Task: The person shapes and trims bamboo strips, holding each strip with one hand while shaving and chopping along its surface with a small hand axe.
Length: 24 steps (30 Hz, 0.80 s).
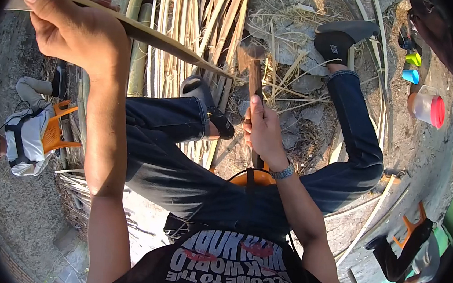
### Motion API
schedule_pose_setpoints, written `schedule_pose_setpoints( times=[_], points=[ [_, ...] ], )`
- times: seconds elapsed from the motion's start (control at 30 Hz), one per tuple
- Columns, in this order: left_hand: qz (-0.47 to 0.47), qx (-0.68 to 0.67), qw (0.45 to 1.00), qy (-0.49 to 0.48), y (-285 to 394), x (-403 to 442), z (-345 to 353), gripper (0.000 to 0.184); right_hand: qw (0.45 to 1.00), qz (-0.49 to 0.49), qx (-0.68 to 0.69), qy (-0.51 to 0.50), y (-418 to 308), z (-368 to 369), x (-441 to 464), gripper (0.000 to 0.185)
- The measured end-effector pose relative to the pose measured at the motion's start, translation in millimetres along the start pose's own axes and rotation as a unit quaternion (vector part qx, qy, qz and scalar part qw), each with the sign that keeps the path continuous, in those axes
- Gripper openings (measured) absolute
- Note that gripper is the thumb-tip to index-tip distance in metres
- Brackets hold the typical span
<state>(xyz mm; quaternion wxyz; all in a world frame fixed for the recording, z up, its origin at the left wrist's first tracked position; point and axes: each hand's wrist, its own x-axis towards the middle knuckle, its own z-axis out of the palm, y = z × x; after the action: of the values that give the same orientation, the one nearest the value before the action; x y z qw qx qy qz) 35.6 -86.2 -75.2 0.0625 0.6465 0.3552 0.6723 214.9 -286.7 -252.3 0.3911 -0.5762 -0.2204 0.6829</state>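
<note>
At the upper left, my left hand (79,34) is closed around a long bamboo strip (165,42), which slants down to the right. Its far end is close to the head of a hatchet (254,79); I cannot tell whether they touch. My right hand (265,131), with a wristwatch (283,172) on its wrist, grips the hatchet's wooden handle, thumb along it. The hatchet's flared head points away from me, above ground littered with shavings (290,88). Fingers of the left hand are partly hidden behind the strip.
Split bamboo strips (205,10) lie in a pile ahead, beside thicker bamboo poles (139,53). My legs spread on both sides. At right are a white bucket with a red lid (429,108) and a blue cup (410,76). People sit on orange chairs (55,132) at both sides.
</note>
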Motion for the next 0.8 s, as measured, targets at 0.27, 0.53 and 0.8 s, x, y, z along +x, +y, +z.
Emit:
schedule_pose_setpoints(
  times=[0.27,0.53,0.8],
  points=[
    [-0.062,-0.074,0.995,0.010,5,1,5,0.059,0.969,-0.121,-0.214,0.004,61,-15,45,0.059],
    [-0.013,0.035,0.999,-0.020,-6,8,-8,0.068,0.990,-0.143,0.003,0.001,-47,-2,-4,0.059],
    [0.021,-0.027,0.998,-0.050,-1,10,-4,0.067,0.962,0.191,-0.180,0.080,81,-44,86,0.057]
  ],
)
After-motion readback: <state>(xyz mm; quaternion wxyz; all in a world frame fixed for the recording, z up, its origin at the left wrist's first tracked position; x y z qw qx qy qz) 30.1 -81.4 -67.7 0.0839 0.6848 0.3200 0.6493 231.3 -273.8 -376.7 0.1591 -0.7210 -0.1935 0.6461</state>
